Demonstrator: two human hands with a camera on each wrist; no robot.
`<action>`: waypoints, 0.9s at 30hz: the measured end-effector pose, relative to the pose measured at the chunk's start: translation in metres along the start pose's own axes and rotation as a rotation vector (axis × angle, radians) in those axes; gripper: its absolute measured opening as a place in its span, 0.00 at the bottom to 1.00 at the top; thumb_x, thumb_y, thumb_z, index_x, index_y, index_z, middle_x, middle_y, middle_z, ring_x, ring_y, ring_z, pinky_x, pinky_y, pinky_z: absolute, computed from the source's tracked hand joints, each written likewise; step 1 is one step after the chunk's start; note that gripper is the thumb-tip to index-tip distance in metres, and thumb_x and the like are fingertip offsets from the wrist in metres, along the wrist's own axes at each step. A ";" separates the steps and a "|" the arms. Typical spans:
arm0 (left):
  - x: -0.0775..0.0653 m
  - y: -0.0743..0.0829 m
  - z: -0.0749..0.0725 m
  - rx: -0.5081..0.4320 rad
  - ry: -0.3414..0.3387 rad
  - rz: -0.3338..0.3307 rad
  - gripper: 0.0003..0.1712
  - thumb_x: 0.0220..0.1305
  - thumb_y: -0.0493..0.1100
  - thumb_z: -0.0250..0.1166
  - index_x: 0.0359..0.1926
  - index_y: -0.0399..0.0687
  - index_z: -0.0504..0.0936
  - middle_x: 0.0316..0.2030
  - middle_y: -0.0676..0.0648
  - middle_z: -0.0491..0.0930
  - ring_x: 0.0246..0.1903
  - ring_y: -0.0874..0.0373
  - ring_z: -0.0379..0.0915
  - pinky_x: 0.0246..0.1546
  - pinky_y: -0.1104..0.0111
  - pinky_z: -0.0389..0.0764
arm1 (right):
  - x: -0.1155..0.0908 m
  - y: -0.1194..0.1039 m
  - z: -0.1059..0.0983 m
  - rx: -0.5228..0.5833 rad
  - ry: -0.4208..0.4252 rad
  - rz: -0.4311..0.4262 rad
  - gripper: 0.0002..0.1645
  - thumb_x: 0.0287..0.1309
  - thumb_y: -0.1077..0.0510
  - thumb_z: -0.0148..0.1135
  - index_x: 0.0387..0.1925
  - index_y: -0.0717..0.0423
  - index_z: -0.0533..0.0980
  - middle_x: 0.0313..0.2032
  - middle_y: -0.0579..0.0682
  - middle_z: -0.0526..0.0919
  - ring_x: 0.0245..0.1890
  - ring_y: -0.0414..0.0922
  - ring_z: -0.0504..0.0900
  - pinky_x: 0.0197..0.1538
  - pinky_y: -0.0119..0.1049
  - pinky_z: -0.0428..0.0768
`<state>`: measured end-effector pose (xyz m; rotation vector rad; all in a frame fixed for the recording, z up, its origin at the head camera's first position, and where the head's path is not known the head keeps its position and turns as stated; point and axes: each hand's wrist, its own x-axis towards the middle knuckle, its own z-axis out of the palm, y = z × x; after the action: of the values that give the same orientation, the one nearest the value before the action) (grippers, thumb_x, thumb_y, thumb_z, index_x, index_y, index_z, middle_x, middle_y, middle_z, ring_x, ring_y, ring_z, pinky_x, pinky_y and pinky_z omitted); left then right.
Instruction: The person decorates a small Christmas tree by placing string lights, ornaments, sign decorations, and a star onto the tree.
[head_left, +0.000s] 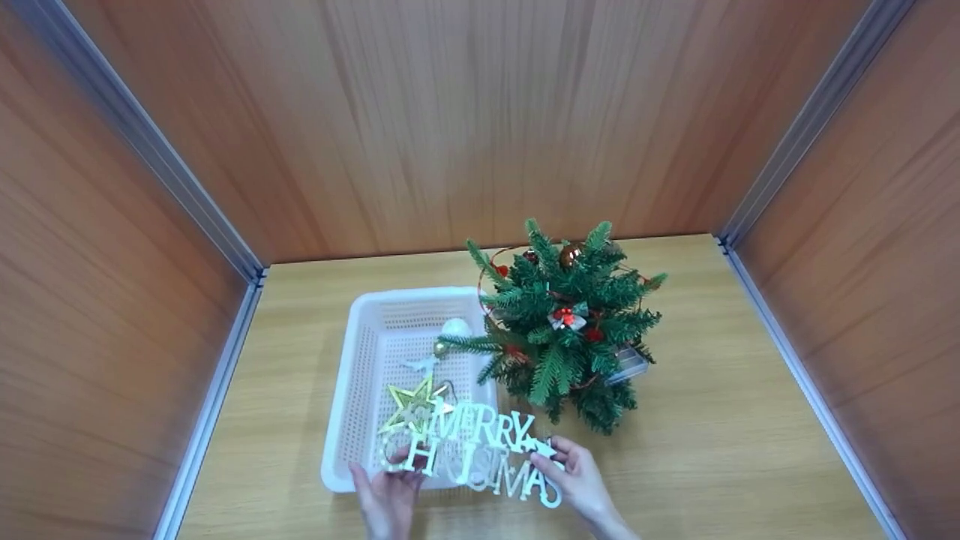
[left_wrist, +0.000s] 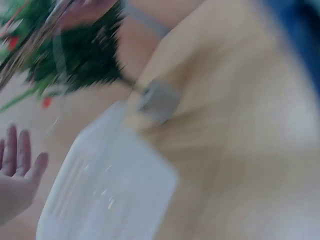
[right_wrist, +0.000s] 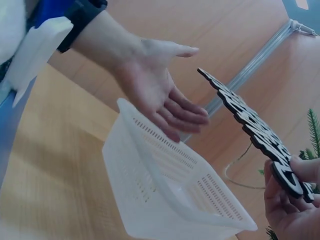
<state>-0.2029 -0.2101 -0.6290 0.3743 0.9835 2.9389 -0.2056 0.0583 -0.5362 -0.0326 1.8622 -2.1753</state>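
A white "MERRY CHRISTMAS" letter sign [head_left: 486, 429] is held above the near side of the white basket [head_left: 341, 390]. My right hand [head_left: 581, 480] pinches the sign's right end between thumb and fingers. In the right wrist view the sign [right_wrist: 250, 122] appears edge-on, dark along its edge, with a thin cord loop hanging from it. My left hand [head_left: 388, 499] is by the sign's left end, palm up. The right wrist view shows that left hand [right_wrist: 155, 82] with fingers extended, apart from the sign. Motion blurs the left wrist view.
A small decorated Christmas tree [head_left: 555, 367] stands right of the basket, one branch reaching over it. Inside the basket lie a gold star [head_left: 401, 401], a white ball [head_left: 455, 328] and smaller ornaments. Wooden panels [head_left: 465, 135] enclose the table [head_left: 712, 420] at the back and sides.
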 end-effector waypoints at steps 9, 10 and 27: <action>0.047 0.092 0.060 0.449 -0.158 -0.554 0.48 0.62 0.60 0.11 0.43 0.43 0.78 0.40 0.46 0.79 0.41 0.57 0.74 0.45 0.66 0.71 | -0.011 0.005 -0.017 -0.042 -0.120 -0.103 0.14 0.56 0.64 0.55 0.38 0.75 0.68 0.32 0.51 0.79 0.32 0.38 0.78 0.35 0.28 0.77; 0.051 0.093 0.062 0.499 -0.174 -0.565 0.46 0.64 0.59 0.14 0.43 0.42 0.79 0.40 0.46 0.79 0.41 0.57 0.74 0.44 0.66 0.71 | -0.012 0.007 -0.018 -0.054 -0.130 -0.126 0.14 0.57 0.64 0.55 0.37 0.76 0.68 0.32 0.51 0.79 0.32 0.38 0.77 0.34 0.28 0.77; 0.056 0.079 0.110 0.668 -0.280 -0.380 0.09 0.65 0.34 0.48 0.32 0.35 0.73 0.24 0.51 0.75 0.26 0.62 0.72 0.33 0.71 0.76 | -0.017 0.047 -0.039 -0.241 -0.166 -0.261 0.11 0.55 0.68 0.55 0.37 0.75 0.70 0.30 0.43 0.77 0.28 0.33 0.73 0.31 0.27 0.75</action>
<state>-0.2274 -0.2031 -0.4842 0.5149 1.7334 2.0920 -0.1875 0.0932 -0.5851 -0.5153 2.1069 -2.0156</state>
